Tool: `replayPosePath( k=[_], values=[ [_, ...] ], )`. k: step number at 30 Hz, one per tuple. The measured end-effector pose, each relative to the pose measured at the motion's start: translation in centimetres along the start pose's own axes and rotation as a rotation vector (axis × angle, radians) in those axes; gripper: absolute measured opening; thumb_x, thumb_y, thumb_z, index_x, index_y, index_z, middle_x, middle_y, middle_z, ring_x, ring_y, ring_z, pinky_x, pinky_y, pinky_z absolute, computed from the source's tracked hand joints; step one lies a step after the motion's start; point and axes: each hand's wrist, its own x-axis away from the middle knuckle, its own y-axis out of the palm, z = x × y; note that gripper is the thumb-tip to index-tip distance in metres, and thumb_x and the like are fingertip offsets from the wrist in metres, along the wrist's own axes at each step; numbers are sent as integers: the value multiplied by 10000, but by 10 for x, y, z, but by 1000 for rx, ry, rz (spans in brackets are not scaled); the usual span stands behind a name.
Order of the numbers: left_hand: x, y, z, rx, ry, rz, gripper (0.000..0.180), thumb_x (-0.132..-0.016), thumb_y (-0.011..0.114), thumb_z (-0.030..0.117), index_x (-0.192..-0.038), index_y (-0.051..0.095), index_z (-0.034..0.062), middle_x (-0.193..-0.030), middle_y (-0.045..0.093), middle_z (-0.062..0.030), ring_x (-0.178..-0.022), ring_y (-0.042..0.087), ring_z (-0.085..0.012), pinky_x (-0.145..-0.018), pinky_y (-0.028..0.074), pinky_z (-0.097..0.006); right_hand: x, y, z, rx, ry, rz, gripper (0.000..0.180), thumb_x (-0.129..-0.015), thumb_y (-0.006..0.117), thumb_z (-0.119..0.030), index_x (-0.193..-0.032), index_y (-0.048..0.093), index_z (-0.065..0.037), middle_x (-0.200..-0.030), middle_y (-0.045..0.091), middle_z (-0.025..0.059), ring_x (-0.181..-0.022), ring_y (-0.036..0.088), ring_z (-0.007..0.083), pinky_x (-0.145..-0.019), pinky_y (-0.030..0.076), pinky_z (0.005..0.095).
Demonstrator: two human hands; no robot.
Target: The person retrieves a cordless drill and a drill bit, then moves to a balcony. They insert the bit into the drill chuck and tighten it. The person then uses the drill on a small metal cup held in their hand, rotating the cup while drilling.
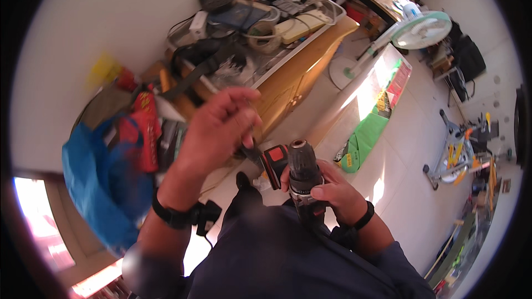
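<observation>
Drill within the right fingers

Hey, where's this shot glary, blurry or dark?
Head view: glare at the lower-left opening and in patches on the floor; hazy spots soften the blue bag and shirt; the drill looks fairly sharp; corners go black.
</observation>
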Motion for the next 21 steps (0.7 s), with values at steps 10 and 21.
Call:
replayPosePath(
  k=[10, 21],
  values=[
    [217, 69, -62, 169, 52, 276, 233, -1036, 626, 159, -1230, 642, 32, -934, 681, -51, -720, 642, -78, -505, 408, -175, 29, 22, 45, 59, 341, -470, 770, -804, 786, -525, -1331, 549, -17, -1075, 661, 91, -996, 643, 162, -871, 517, 289],
    [416, 87, -92, 270, 214, 383, 417, -923, 784, 194, -1249, 648, -26, -1065, 614, -57, -976, 675, -166, -816, 548, -286, 69, 142, 115, 310, 616, -912, 453, -856, 721, -321, -1214, 633, -57, -1037, 676, 41, -931, 628, 117, -776, 520, 272]
  ],
)
